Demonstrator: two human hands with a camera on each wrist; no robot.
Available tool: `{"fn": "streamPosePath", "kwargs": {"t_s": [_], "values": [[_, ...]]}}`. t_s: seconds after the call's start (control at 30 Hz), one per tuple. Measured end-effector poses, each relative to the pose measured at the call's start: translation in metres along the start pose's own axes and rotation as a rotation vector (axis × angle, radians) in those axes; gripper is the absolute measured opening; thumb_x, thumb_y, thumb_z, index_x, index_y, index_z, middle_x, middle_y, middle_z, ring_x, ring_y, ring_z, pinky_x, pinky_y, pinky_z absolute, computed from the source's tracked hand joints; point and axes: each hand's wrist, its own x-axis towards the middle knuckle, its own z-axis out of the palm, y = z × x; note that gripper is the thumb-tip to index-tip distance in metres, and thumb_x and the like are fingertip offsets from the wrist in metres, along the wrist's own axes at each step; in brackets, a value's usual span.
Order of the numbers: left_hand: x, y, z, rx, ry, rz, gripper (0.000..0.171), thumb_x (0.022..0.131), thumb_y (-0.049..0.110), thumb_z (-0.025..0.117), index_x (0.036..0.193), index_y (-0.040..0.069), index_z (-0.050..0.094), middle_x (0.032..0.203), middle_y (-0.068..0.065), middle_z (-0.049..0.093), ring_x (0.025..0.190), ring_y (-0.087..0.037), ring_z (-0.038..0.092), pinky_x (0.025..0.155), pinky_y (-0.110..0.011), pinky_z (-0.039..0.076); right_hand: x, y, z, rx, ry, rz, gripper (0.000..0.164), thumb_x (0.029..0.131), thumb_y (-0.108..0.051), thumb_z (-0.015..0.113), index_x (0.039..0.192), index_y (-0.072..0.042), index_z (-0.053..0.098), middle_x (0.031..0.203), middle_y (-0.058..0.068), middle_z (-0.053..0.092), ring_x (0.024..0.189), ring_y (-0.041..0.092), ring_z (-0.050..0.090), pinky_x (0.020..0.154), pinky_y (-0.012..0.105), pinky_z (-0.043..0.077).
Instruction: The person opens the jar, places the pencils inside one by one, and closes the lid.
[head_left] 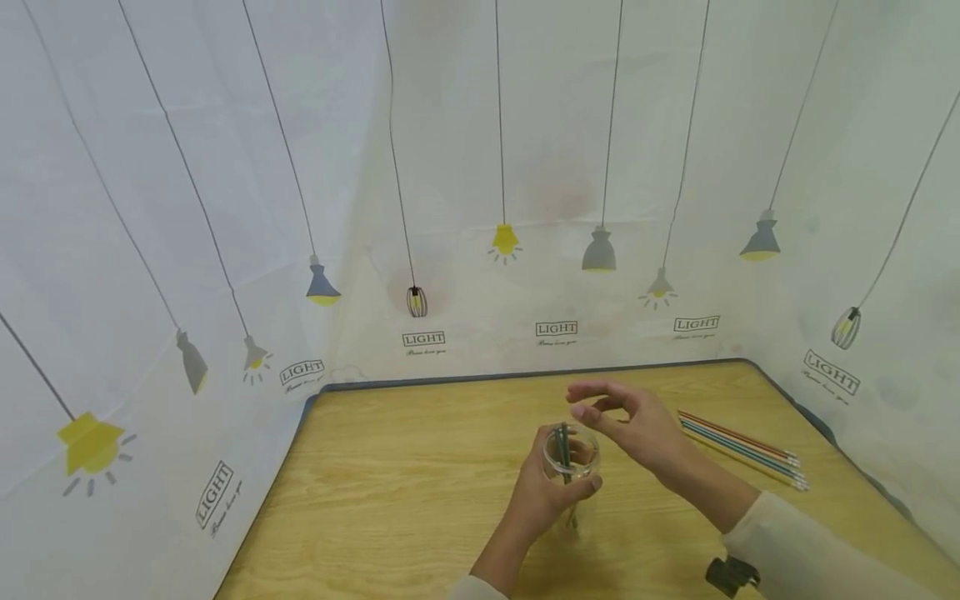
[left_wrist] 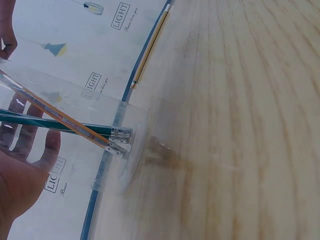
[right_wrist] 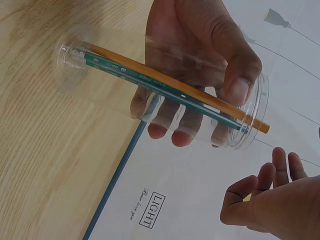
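Note:
My left hand (head_left: pixel 538 493) grips a clear jar (head_left: pixel 572 472), its fingers and thumb wrapped round the upper side. Inside lean green pencils (right_wrist: pixel 150 88) and an orange pencil (right_wrist: pixel 172 81); the orange tip pokes past the rim in the right wrist view. Their metal-capped ends (left_wrist: pixel 120 135) sit at the jar's base. Whether that base touches the table, I cannot tell. Just right of the jar's mouth and slightly above it, my right hand (head_left: pixel 637 427) hovers with loosely bent fingers, holding nothing.
Several pencils (head_left: pixel 738 450) in orange, blue and other colours lie side by side on the wooden table (head_left: pixel 405 475), right of my right hand. A blue edge borders the tabletop. Behind stands a white curtain (head_left: pixel 465 167) printed with lamps.

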Motion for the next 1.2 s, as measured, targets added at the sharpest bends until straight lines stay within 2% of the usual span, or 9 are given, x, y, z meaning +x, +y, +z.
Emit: {"fn": "streamPosePath", "kwargs": {"t_s": [0.1, 0.27, 0.4, 0.57, 0.77, 0.97, 1.2], "values": [[0.000, 0.000, 0.000, -0.003, -0.002, 0.004, 0.071, 0.091, 0.023, 0.086, 0.152, 0.021, 0.048, 0.133, 0.001, 0.069, 0.127, -0.019, 0.064, 0.117, -0.059, 0.050, -0.001, 0.001, -0.004, -0.008, 0.011, 0.026, 0.037, 0.108, -0.039, 0.072, 0.140, -0.020, 0.073, 0.137, 0.006, 0.076, 0.124, 0.024, 0.065, 0.097, 0.041, 0.054], [0.000, 0.000, 0.001, 0.002, -0.003, 0.013, 0.066, 0.091, 0.025, 0.085, 0.147, 0.030, 0.050, 0.133, 0.001, 0.069, 0.125, -0.019, 0.065, 0.115, -0.059, 0.051, -0.004, 0.006, -0.012, -0.025, 0.020, 0.039, 0.038, 0.111, -0.041, 0.068, 0.142, -0.019, 0.072, 0.139, 0.007, 0.076, 0.129, 0.029, 0.064, 0.100, 0.052, 0.056], [0.001, 0.001, 0.000, 0.014, -0.005, 0.015, 0.065, 0.091, 0.026, 0.084, 0.147, 0.031, 0.050, 0.134, 0.001, 0.069, 0.126, -0.019, 0.064, 0.116, -0.060, 0.050, -0.006, 0.012, -0.018, -0.044, 0.035, 0.040, 0.038, 0.112, -0.041, 0.066, 0.143, -0.020, 0.071, 0.140, 0.006, 0.076, 0.131, 0.031, 0.063, 0.099, 0.056, 0.057], [0.000, 0.000, 0.000, 0.021, -0.009, 0.015, 0.065, 0.091, 0.027, 0.083, 0.147, 0.030, 0.050, 0.135, 0.000, 0.068, 0.127, -0.020, 0.064, 0.115, -0.057, 0.051, -0.008, 0.024, -0.025, -0.062, 0.047, 0.053, 0.040, 0.113, -0.041, 0.064, 0.144, -0.019, 0.070, 0.142, 0.009, 0.074, 0.131, 0.032, 0.063, 0.097, 0.055, 0.058], [-0.001, 0.000, 0.001, 0.018, -0.001, 0.005, 0.066, 0.091, 0.027, 0.083, 0.148, 0.032, 0.050, 0.133, 0.001, 0.068, 0.126, -0.019, 0.065, 0.114, -0.054, 0.051, -0.010, 0.038, -0.035, -0.122, 0.082, 0.067, 0.040, 0.112, -0.043, 0.065, 0.143, -0.018, 0.071, 0.141, 0.010, 0.073, 0.128, 0.032, 0.063, 0.091, 0.048, 0.059], [-0.001, 0.000, 0.001, 0.016, 0.009, -0.004, 0.067, 0.090, 0.024, 0.084, 0.147, 0.032, 0.051, 0.133, 0.001, 0.068, 0.126, -0.019, 0.065, 0.116, -0.057, 0.051, -0.011, 0.054, -0.045, -0.207, 0.122, 0.066, 0.043, 0.110, -0.044, 0.069, 0.139, -0.014, 0.073, 0.138, 0.013, 0.075, 0.122, 0.032, 0.067, 0.086, 0.041, 0.060], [-0.001, -0.001, 0.002, 0.025, 0.015, -0.015, 0.066, 0.091, 0.025, 0.086, 0.147, 0.034, 0.051, 0.133, 0.002, 0.068, 0.128, -0.019, 0.065, 0.116, -0.058, 0.051, -0.013, 0.089, -0.066, -0.325, 0.171, 0.091, 0.045, 0.108, -0.045, 0.072, 0.136, -0.009, 0.074, 0.134, 0.016, 0.076, 0.114, 0.029, 0.071, 0.077, 0.030, 0.059]]}}
